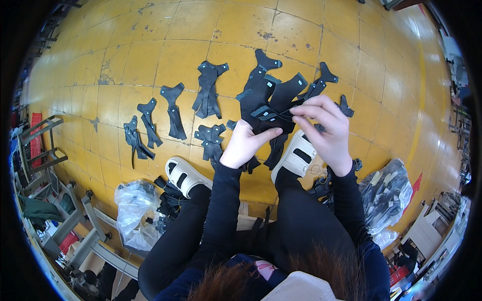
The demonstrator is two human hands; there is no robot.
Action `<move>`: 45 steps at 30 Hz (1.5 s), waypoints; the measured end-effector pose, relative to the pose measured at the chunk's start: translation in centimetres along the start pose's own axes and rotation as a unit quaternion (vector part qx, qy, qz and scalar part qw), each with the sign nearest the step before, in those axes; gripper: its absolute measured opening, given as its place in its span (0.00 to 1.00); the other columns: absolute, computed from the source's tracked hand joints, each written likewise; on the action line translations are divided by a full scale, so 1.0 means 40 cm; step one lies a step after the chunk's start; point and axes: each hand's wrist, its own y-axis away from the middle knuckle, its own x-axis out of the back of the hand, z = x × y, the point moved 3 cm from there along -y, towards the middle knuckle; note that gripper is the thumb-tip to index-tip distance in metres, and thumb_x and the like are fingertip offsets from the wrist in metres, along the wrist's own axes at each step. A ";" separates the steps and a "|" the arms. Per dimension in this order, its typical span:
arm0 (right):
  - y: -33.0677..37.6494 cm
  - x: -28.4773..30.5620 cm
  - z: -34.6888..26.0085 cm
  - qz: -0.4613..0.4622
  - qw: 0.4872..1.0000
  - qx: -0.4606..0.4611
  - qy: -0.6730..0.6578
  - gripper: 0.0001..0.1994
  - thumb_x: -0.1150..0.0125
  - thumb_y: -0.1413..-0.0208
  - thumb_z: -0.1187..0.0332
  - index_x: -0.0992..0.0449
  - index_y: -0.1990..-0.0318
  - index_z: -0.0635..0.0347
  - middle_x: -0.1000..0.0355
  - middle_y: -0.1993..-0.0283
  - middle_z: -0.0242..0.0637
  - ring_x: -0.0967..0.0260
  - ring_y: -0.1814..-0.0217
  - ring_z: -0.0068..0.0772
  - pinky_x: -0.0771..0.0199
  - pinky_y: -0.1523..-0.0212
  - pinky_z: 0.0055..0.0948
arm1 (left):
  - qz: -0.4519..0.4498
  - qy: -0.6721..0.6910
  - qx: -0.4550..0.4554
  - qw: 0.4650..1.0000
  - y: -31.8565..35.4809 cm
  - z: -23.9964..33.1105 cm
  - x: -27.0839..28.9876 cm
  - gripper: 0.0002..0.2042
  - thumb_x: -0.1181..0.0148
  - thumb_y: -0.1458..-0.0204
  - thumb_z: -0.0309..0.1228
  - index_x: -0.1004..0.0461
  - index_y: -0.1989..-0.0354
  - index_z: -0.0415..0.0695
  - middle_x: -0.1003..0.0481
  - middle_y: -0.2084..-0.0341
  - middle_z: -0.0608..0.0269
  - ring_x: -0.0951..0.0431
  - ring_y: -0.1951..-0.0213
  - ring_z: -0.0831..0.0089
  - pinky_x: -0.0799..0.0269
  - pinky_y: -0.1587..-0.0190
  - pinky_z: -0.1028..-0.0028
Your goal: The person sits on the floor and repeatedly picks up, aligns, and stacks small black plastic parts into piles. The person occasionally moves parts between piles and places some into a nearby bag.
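Observation:
A fanned bunch of black fabric pieces (257,98), with small pale tags near their ends, is held up in front of my knees. My left hand (245,144) is closed on the lower part of the bunch, its thumb lying across the front. At the right side of the bunch, my right hand (326,125) pinches at the edge of one piece between thumb and fingertips. Below and behind them, more black pieces lie on the floor, partly hidden by my hands.
Piles of black pieces (207,89) lie spread on the yellow tiled floor (201,30). A clear plastic bag (136,210) stands at my left, another filled bag (386,193) at my right. My feet wear cream sandals (187,175). Metal frames (40,143) stand far left.

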 end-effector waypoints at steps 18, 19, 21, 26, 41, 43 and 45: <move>-0.026 0.039 0.050 0.099 0.954 -0.192 -0.207 0.10 0.41 0.46 0.74 0.25 0.56 0.66 0.28 0.59 0.36 0.34 0.61 0.20 0.35 0.60 0.20 | -0.030 0.041 -0.010 0.999 0.013 0.025 0.008 0.16 0.33 0.56 0.20 0.27 0.57 0.34 0.23 0.64 0.65 0.27 0.61 0.80 0.32 0.56 0.78; -0.023 0.044 0.048 0.096 0.968 -0.155 -0.174 0.09 0.40 0.47 0.74 0.24 0.58 0.66 0.28 0.61 0.36 0.34 0.61 0.20 0.35 0.61 0.20 | -0.024 0.050 -0.020 0.998 0.012 0.029 0.006 0.16 0.33 0.55 0.21 0.27 0.57 0.34 0.22 0.64 0.65 0.27 0.62 0.80 0.31 0.57 0.78; -0.025 0.048 0.031 0.072 0.983 -0.112 -0.128 0.06 0.38 0.49 0.75 0.23 0.63 0.65 0.28 0.65 0.35 0.33 0.62 0.21 0.35 0.62 0.20 | -0.033 0.040 0.001 0.999 0.011 0.021 0.010 0.15 0.34 0.55 0.22 0.26 0.57 0.34 0.22 0.65 0.65 0.27 0.63 0.81 0.30 0.59 0.78; -0.019 0.005 -0.017 -0.022 0.999 -0.026 -0.033 0.05 0.33 0.57 0.75 0.22 0.70 0.61 0.28 0.72 0.35 0.31 0.67 0.31 0.34 0.65 0.26 | -0.013 0.020 0.010 1.000 0.010 0.022 0.020 0.14 0.34 0.53 0.22 0.26 0.58 0.35 0.22 0.66 0.65 0.26 0.64 0.81 0.29 0.60 0.78; 0.048 -0.083 0.000 -0.074 0.962 -0.228 -0.129 0.11 0.34 0.55 0.77 0.25 0.63 0.64 0.33 0.75 0.30 0.37 0.71 0.20 0.35 0.66 0.20 | 0.042 0.079 -0.006 0.996 0.012 0.010 0.038 0.17 0.35 0.51 0.24 0.29 0.52 0.38 0.24 0.60 0.64 0.26 0.59 0.78 0.30 0.55 0.77; 0.046 -0.070 0.004 -0.107 0.944 -0.258 -0.176 0.09 0.35 0.54 0.78 0.26 0.63 0.66 0.33 0.73 0.31 0.37 0.71 0.20 0.36 0.67 0.20 | 0.057 0.092 0.007 0.994 0.012 0.000 0.041 0.19 0.36 0.51 0.23 0.31 0.50 0.38 0.25 0.58 0.64 0.27 0.57 0.77 0.30 0.54 0.77; 0.029 -0.030 0.009 -0.141 0.959 -0.226 -0.101 0.09 0.37 0.53 0.78 0.27 0.63 0.68 0.34 0.72 0.32 0.38 0.71 0.20 0.37 0.68 0.21 | 0.093 0.099 -0.023 0.990 0.014 0.026 0.036 0.15 0.36 0.51 0.24 0.28 0.55 0.37 0.24 0.62 0.65 0.26 0.61 0.79 0.29 0.56 0.78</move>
